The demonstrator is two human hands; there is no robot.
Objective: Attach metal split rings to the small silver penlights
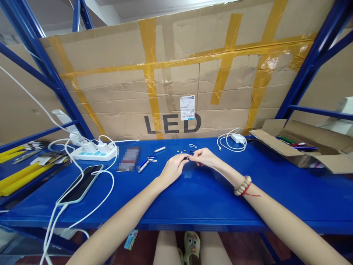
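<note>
My left hand and my right hand meet over the blue shelf top, fingers pinched together on a small dark part held between them; what it is I cannot make out. Just behind the hands lie a few small round button cells, a thin wire loop and a silver cylinder. Left of them lie small blue and silver pen-like lights. A bead bracelet sits on my right wrist.
A phone on a white cable lies at the left, behind it a white power strip with plugs. A white charger and coiled cable lie at the back right. An open cardboard box holds pens. Taped cardboard forms the back wall.
</note>
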